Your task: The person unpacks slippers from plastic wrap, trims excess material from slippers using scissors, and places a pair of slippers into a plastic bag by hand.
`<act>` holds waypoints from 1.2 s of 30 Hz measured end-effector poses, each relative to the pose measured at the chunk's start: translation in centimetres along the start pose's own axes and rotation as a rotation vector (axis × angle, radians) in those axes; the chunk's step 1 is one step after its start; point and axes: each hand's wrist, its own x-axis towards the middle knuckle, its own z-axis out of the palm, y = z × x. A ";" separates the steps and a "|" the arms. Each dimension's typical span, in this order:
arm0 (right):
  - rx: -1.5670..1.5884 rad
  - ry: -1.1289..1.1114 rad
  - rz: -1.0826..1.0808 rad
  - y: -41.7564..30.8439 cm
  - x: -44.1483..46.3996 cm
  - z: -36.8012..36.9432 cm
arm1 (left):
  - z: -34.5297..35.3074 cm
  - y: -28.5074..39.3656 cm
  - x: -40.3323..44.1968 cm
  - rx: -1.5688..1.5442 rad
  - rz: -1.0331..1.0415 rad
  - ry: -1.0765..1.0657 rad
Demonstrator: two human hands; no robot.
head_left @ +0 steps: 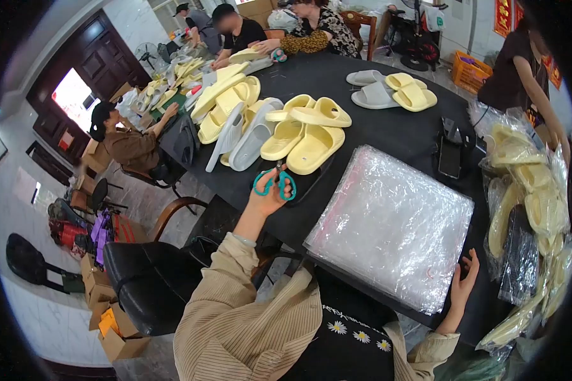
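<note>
My left hand (pixel 265 202) is closed on teal-handled scissors (pixel 285 189), whose blades point away from me toward the slippers. Just beyond the scissors sit yellow slippers (pixel 314 147), some stacked on others, with grey slippers (pixel 253 147) to their left. A thick stack of clear plastic bags (pixel 394 222) lies in front of me on the black table (pixel 387 136). By the right edge of that stack is my right hand (pixel 465 279), its fingers apart and holding nothing; whether it touches the bags I cannot tell.
Bagged yellow slippers (pixel 540 197) pile up at the right edge. A phone (pixel 450 157) lies near them. Grey and yellow pairs (pixel 413 92) stand farther back. Several people work around the table, one standing at right (pixel 511 76). A black chair (pixel 149 286) is at my left.
</note>
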 end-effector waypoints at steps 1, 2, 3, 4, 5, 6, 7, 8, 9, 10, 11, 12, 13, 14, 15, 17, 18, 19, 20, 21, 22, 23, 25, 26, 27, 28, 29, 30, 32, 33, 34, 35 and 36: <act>-0.010 -0.005 0.000 0.4 0.0 0.0 | 0.5 -0.5 0.4 -0.081 0.044 -0.009; -0.019 -0.014 -0.002 0.8 0.1 0.1 | 0.7 -0.8 0.8 -0.112 0.044 -0.006; -0.019 -0.027 -0.019 1.2 0.0 0.3 | 0.7 -1.1 1.3 -0.143 0.043 -0.001; 0.007 -0.018 -0.022 1.6 0.0 0.4 | 1.3 -1.4 1.4 -0.137 0.070 -0.033; 0.028 -0.011 -0.020 2.0 -0.1 0.5 | 1.2 -1.5 1.7 -0.154 0.078 -0.025; 0.014 -0.021 -0.018 1.9 0.0 0.5 | 1.2 -1.8 2.0 -0.180 0.051 -0.049; 0.041 -0.018 -0.002 1.8 0.0 0.5 | 1.1 -2.1 2.3 -0.209 0.022 -0.076; 0.028 -0.026 0.004 1.7 0.0 0.5 | 1.0 -2.4 2.4 -0.230 0.026 -0.080; 0.016 -0.031 0.009 1.5 0.0 0.5 | 1.1 -2.6 2.3 -0.203 0.052 -0.060; 0.025 -0.030 -0.006 1.8 0.0 0.5 | 0.7 -2.8 2.4 -0.194 0.050 -0.048; 0.031 -0.025 0.013 1.9 -0.1 0.5 | 0.2 -2.8 2.3 -0.183 0.050 -0.036; 0.036 -0.023 0.003 1.8 -0.1 0.7 | 0.1 -2.9 1.7 -0.196 0.052 -0.038; 0.041 -0.020 -0.005 1.7 0.0 0.7 | 0.0 -3.0 1.1 -0.181 0.056 -0.014; 0.004 -0.023 0.018 1.5 -0.1 0.7 | -0.1 -2.9 0.5 -0.164 0.060 0.011; -0.006 -0.025 0.013 1.3 0.0 0.6 | -0.4 -2.7 0.1 -0.175 0.059 0.009; 0.008 -0.023 0.017 1.6 0.0 0.7 | -1.0 -2.3 -0.7 -0.100 0.036 0.051; -0.004 -0.030 0.017 1.6 0.0 0.7 | -1.2 -2.0 -1.0 -0.065 0.030 0.097; -0.010 -0.031 0.018 1.6 0.0 0.7 | -1.6 -1.7 -1.2 -0.069 0.026 0.095; 0.000 -0.024 0.018 1.6 0.0 0.7 | -2.0 -1.2 -1.3 0.004 -0.002 0.110; 0.012 -0.014 0.019 1.4 0.0 0.8 | -1.8 -0.9 -1.5 0.081 -0.030 0.123; 0.020 -0.011 0.017 1.1 0.0 0.7 | -1.0 -0.7 -1.9 0.160 -0.011 0.185; 0.020 -0.005 0.024 1.3 0.1 0.7 | -1.2 -0.3 -1.8 0.166 -0.018 0.181; 0.049 0.004 0.019 1.7 0.0 0.7 | -1.4 0.7 -1.7 0.349 -0.052 0.164; 0.052 0.011 0.030 1.8 -0.1 0.7 | -1.3 0.9 -1.7 0.377 -0.045 0.179; 0.034 0.008 0.018 1.5 0.0 0.7 | -1.3 1.2 -1.5 0.388 -0.051 0.176; 0.017 0.007 0.005 1.3 0.0 0.6 | -1.5 1.5 -1.3 0.420 -0.073 0.196; 0.019 0.016 0.015 1.3 0.0 0.6 | -1.5 1.8 -1.1 0.452 -0.094 0.215; 0.027 0.008 0.013 1.3 0.0 0.6 | -1.5 2.0 -1.0 0.472 -0.096 0.220; 0.035 0.013 0.023 1.2 0.0 0.4 | -2.0 2.4 -0.6 0.520 -0.103 0.217; 0.026 0.010 0.018 1.1 0.0 0.4 | -1.8 2.5 -0.5 0.556 -0.100 0.220; 0.017 0.007 0.012 1.0 0.0 0.4 | -1.6 2.5 -0.4 0.607 -0.080 0.232; 0.018 0.016 0.021 0.9 0.0 0.4 | -1.4 2.5 -0.3 0.617 -0.086 0.226; 0.008 0.012 0.021 0.7 0.0 0.4 | -1.1 2.5 -0.4 0.643 -0.083 0.237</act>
